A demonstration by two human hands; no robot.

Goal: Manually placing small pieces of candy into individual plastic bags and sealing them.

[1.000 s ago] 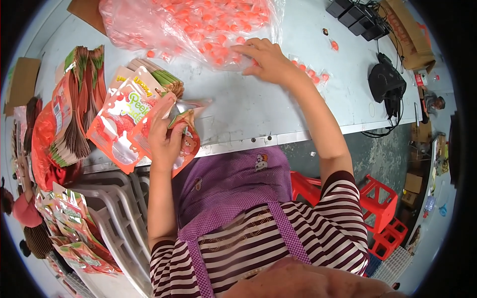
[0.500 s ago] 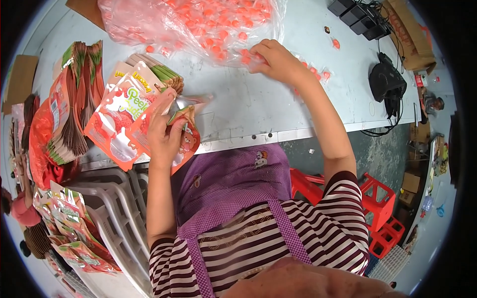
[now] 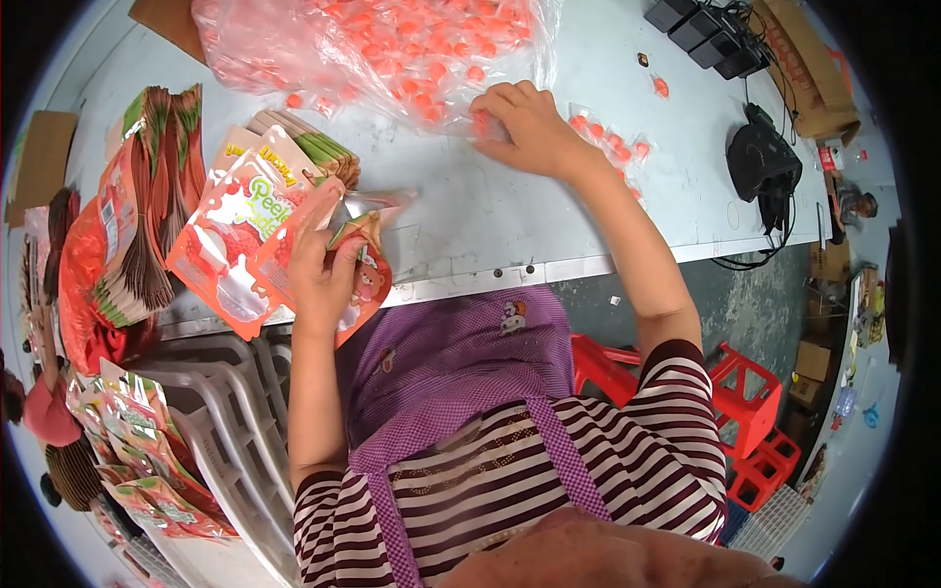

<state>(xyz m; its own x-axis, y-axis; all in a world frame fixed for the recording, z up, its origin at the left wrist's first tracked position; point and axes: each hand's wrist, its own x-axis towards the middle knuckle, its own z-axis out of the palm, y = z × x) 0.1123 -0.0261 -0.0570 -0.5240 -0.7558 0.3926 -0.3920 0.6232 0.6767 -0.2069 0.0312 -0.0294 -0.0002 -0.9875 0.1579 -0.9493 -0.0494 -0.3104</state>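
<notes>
My left hand is closed on a red and white printed pouch, its top spread apart and its silvery inside showing. Right beside it, more flat pouches overlap at the table's front edge. Across the table, my right hand curls its fingers and thumb around a small orange-red wrapped candy at the edge of a big clear plastic bag. The palm side is hidden. Several loose wrapped candies lie just right of that hand.
The clear bag of candies fills the far side. Folded pouches stand in bundles at the left. Black devices with cables and a black strapped item sit at the right. Grey plastic crates and red stools are below.
My right hand has shifted a little left and nearer to me, uncovering more of the loose candies on its right. My left hand and its pouch stay almost in place.
</notes>
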